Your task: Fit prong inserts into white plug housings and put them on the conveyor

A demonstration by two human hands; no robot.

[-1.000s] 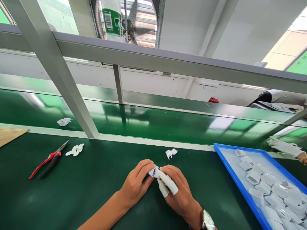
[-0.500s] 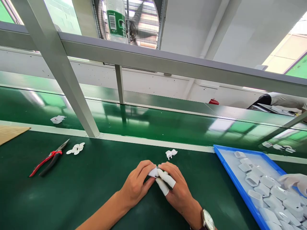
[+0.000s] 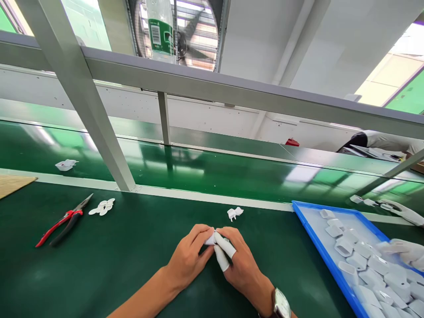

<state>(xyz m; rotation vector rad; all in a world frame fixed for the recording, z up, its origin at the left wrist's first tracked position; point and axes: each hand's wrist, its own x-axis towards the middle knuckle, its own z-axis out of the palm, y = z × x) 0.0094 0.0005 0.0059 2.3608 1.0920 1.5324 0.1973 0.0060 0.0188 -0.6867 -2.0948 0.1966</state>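
Between my hands is a small white plastic part (image 3: 210,240), mostly covered by fingers. My left hand (image 3: 189,256) pinches its left side with thumb and fingertips. On its right side, my right hand (image 3: 243,267), with white covers on two fingers, closes on the same part. Fingertips of both hands nearly meet, so the far end of the part is hidden. A small white piece with prongs (image 3: 234,213) lies on the green table just beyond my hands.
Red-and-black pliers (image 3: 68,221) and several flat white discs (image 3: 102,207) lie left. At right, a blue-rimmed tray (image 3: 326,260) holds white housings; another person's gloved hand (image 3: 406,251) reaches over it. A conveyor (image 3: 212,170) carries white parts behind a metal frame (image 3: 122,170).
My hands stay on the white part, with the right fingers shifting slightly on it. White parts on the conveyor moved left. A second gloved hand of the other person appeared by the conveyor at right.
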